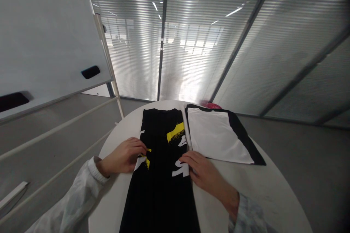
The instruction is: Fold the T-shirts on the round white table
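Observation:
A black T-shirt (pixel 161 193) with yellow and white print lies folded into a long strip on the white round table (pixel 246 189). Its far end is flat, and its near end runs out of the bottom of the view. My left hand (pixel 124 156) is closed on the strip's left edge, beside a yellow and white patch. On the opposite edge, my right hand (pixel 201 169) pinches the cloth at the white print. Both thumbs are mostly hidden. Right of the strip lies a folded white cloth (pixel 216 131) on top of a folded black cloth (pixel 253 149).
At the left stands a whiteboard (pixel 49 36) on a pale frame (pixel 82 114), with a dark eraser (pixel 90 72) on it. Behind the table is a glass partition with blinds (pixel 188 43). Something red (pixel 212 105) shows past the table's far edge.

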Demonstrator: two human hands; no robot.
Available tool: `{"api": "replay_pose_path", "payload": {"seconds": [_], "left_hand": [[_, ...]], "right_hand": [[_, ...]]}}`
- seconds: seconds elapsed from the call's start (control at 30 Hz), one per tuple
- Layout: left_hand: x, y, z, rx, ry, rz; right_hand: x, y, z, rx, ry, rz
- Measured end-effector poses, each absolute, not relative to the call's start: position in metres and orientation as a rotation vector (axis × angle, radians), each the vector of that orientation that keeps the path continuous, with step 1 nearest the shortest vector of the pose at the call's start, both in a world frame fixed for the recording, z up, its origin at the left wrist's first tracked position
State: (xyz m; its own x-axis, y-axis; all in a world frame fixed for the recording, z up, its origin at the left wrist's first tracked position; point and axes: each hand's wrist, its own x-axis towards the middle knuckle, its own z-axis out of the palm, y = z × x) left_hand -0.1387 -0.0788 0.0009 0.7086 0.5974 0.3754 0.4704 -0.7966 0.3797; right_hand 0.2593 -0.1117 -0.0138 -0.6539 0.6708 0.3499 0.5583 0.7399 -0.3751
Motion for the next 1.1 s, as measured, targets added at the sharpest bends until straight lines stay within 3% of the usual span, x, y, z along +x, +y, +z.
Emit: {"api": "replay_pose_path", "payload": {"seconds": [0.27,0.5,0.77,0.9,1.1], "left_hand": [[-0.146,-0.076,-0.015,2.406,0.868,0.920],[-0.148,-0.085,-0.012,2.201,0.784,0.865],[-0.136,-0.074,-0.023,1.925,1.154,1.100],[-0.137,-0.064,-0.025,2.079,1.103,1.126],[-0.145,-0.066,-0.015,2.387,0.947,0.898]], "right_hand": [[0.268,-0.106,-0.022,-0.922,-2.202,0.232],[0.273,-0.113,-0.027,-0.892,-2.070,0.261],[0.254,-0.091,-0.027,-1.123,-1.967,0.200],[0.250,-0.075,-0.018,-1.048,-2.234,0.020],[0.255,-0.081,-0.006,-0.732,-2.621,0.025]]}}
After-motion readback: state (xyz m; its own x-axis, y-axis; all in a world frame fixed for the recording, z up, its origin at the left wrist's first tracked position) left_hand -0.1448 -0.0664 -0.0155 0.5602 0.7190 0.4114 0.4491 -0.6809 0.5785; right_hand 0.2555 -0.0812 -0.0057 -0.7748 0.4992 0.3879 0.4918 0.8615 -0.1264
